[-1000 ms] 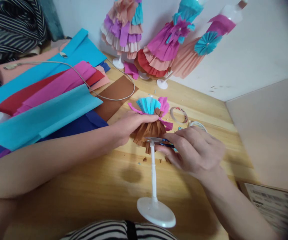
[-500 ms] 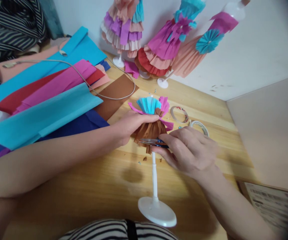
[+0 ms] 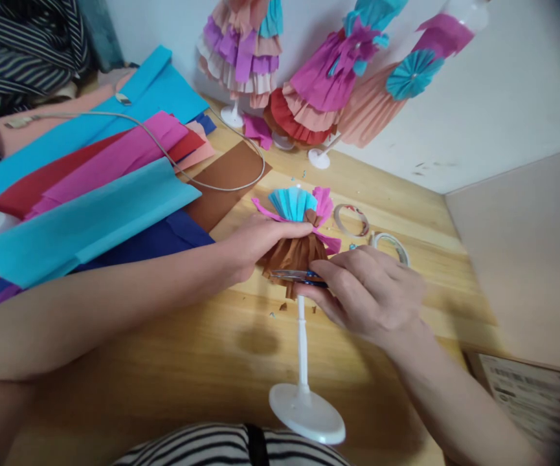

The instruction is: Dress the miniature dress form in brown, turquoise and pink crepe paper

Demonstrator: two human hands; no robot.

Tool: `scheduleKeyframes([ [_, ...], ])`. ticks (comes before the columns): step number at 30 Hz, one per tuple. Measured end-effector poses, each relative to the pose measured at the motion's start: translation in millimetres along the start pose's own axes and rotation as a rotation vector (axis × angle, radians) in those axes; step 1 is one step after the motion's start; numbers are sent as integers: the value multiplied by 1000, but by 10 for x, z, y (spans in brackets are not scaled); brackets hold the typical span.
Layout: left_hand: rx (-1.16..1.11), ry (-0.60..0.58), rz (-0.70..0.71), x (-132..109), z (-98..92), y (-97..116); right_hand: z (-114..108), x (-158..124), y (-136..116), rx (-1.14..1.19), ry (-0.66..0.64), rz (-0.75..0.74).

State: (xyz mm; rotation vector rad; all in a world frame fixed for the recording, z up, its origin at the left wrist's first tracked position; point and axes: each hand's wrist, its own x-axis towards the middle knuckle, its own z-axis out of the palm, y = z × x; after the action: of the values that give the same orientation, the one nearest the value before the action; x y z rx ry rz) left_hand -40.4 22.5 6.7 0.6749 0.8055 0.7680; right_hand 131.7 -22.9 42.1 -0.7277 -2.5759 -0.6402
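Observation:
My left hand (image 3: 265, 239) is closed around the waist of a small crepe-paper dress, its thumb pressing where the brown pleated skirt (image 3: 295, 255) gathers. Above the thumb are a turquoise paper fan (image 3: 293, 204) and pink paper strips (image 3: 325, 206). My right hand (image 3: 367, 285) grips scissors (image 3: 302, 277) with dark blue handles; their blades lie across the skirt's lower part. How far the blades are apart I cannot tell. Below the skirt runs a white doll stand (image 3: 302, 356), tilted, its round base toward me. Small brown scraps (image 3: 283, 307) lie underneath on the table.
Folded crepe-paper sheets (image 3: 90, 223) are piled at the left, crossed by a grey cable (image 3: 148, 133). Beyond my right hand lie two tape rolls (image 3: 351, 221) (image 3: 391, 247). Paper dresses on stands (image 3: 325, 77) lean along the wall. A labelled box (image 3: 527, 395) is at lower right.
The whole view has shifted slightly. Both hands, the dress and the scissors keep nearly the same places relative to one another.

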Motion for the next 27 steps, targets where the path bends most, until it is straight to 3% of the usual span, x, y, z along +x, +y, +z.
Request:
scheduleKeyframes([
  [19,-26,-4,-18,4,-2,-1,-6,8,7,59,-16,-17],
  [23,-2,-2,-38,6,-19,3,-112,-36,-24,146,-6,-36],
  [27,-17,-76,69,21,-51,43,-290,-254,-43,297,59,58],
])
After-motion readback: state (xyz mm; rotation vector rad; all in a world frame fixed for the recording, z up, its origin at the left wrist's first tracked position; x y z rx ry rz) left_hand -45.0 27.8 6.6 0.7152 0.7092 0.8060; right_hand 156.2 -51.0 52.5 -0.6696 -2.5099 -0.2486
